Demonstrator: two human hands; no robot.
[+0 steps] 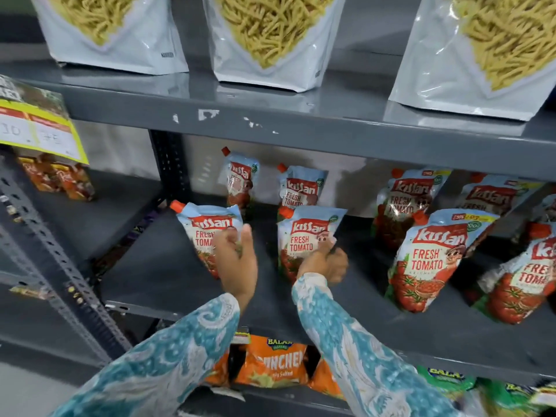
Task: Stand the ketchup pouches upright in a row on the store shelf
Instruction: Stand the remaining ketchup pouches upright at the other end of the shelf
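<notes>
Several blue-and-red Kissan ketchup pouches stand on the grey middle shelf (162,266). My left hand (236,260) grips the right side of the front-left ketchup pouch (204,227), which leans a little to the left. My right hand (328,263) holds the lower right corner of the front-middle ketchup pouch (307,236), which stands upright. Behind them are two small pouches, one (240,179) at the back left and one (301,188) to its right. Larger pouches stand to the right, one at the front (433,260), one behind (406,203), and one at the frame edge (523,281).
The upper shelf's edge (301,124) hangs just above the pouches and carries white snack bags (270,40). A perforated steel post (57,260) stands at the left beside a yellow price tag (36,127). Orange chip bags (270,362) fill the shelf below.
</notes>
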